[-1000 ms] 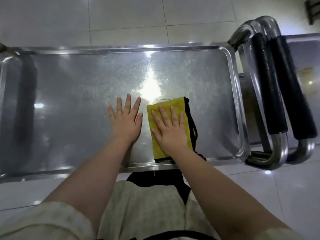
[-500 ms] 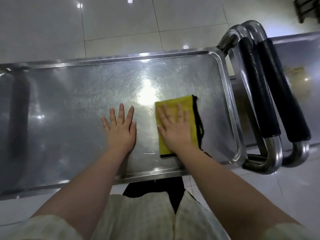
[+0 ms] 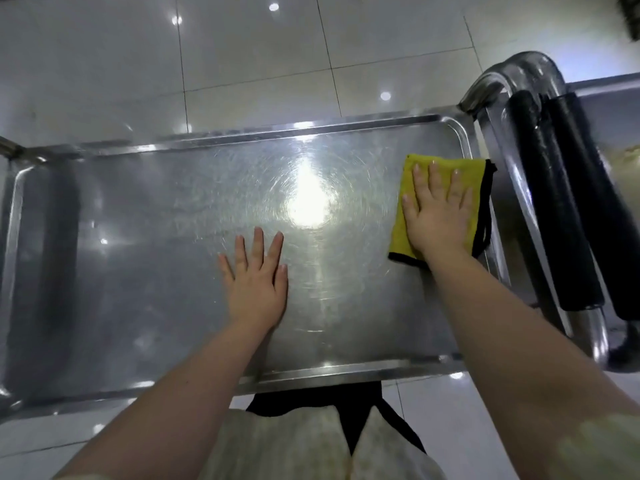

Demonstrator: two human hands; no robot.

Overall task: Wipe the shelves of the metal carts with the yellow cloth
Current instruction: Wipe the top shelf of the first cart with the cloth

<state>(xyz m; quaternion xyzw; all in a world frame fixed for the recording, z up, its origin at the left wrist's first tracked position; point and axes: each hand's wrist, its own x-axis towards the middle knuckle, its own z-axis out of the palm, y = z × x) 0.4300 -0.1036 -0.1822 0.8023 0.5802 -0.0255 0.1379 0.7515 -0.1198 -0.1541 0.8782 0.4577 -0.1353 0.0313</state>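
Right hand (image 3: 438,216), spread flat, has swept the yellow cloth (image 3: 398,233) away from the flat-pressed left hand (image 3: 256,282), likely reaching the shelf's (image 3: 138,237) last unwiped end.

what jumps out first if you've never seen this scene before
The folded yellow cloth with black edging stands out, pressed flat under the right hand at the right end of the shiny steel cart shelf. A bright glare sits mid-shelf, beyond the flat left hand. Two black padded handles stand past the shelf's right edge.

Scratched, glossy metal shelf (image 3: 173,220); soft yellow cloth (image 3: 408,188); matt black foam handles (image 3: 540,202); glossy floor tiles (image 3: 242,57).
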